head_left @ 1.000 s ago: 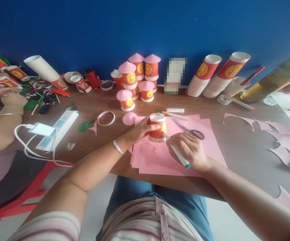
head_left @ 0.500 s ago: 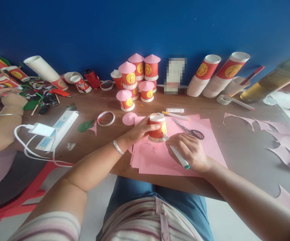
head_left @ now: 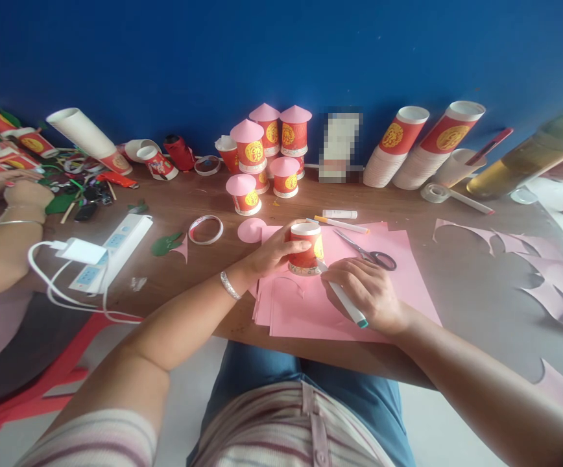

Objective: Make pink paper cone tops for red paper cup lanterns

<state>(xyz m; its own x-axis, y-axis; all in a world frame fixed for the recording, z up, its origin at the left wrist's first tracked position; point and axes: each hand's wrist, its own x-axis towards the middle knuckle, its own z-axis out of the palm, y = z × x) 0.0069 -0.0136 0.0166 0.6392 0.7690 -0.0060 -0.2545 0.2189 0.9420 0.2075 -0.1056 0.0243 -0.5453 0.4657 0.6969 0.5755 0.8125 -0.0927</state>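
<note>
My left hand grips a red paper cup that stands upside down on a stack of pink paper. My right hand holds a white marker with a green end, its tip touching the paper at the cup's base. Scissors lie on the pink paper just behind my right hand.
Several red cups with pink cone lids stand at the back by the blue wall. Cup stacks lie at right, a tape ring, glue stick and power strip nearby. Another person's hands work at left. Pink offcuts lie right.
My right hand with the marker has crept slightly left along the cup's base. The left hand and cup have stayed put.
</note>
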